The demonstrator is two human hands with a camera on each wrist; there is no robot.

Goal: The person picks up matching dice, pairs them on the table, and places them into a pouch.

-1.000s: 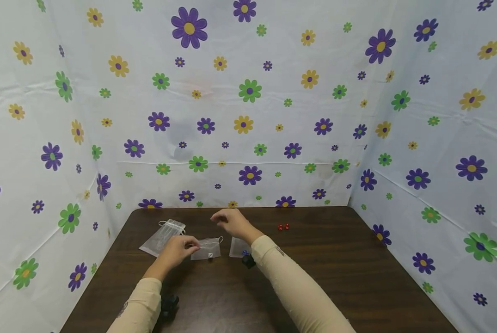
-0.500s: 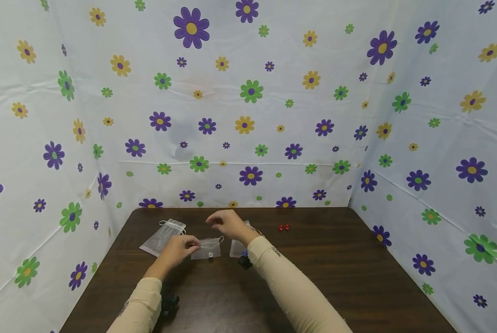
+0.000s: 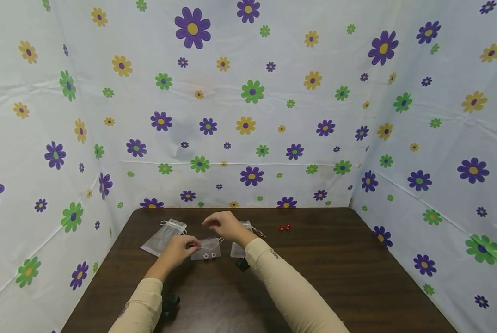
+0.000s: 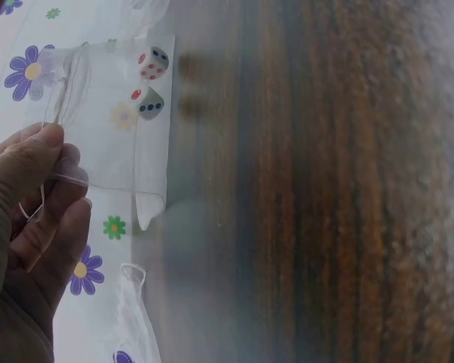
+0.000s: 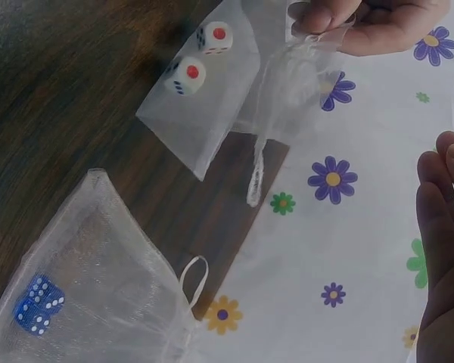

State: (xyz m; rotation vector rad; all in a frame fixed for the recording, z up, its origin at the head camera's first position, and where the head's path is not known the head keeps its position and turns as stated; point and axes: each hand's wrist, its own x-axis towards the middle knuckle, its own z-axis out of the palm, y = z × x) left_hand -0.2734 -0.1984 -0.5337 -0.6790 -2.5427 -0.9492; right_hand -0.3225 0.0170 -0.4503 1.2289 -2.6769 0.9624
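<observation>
My left hand [image 3: 176, 250] pinches the top of a small sheer white drawstring pouch [image 4: 110, 106] between thumb and fingers. Two white dice [image 4: 149, 103] with red and blue pips lie inside, low in the pouch, which hangs over the dark wooden table. Above and just behind that pouch is my right hand [image 3: 228, 227], fingers slightly bent and holding nothing. At the right edge of the right wrist view the same hand [image 5: 448, 249] shows apart from the pouch. A second sheer pouch [image 5: 110, 265] with blue dice [image 5: 39, 304] inside lies on the table, partly behind my right forearm.
At the left, near my left hand, more sheer pouch material [image 3: 162, 237] lies flat. Two red dice [image 3: 285, 227] sit toward the back right of the table [image 3: 335, 268]. A flower-printed white sheet [image 3: 248, 138] encloses the back and sides.
A second white die now shows in the held pouch, where one was visible before. My right hand has shifted a little left; my left hand keeps its place.
</observation>
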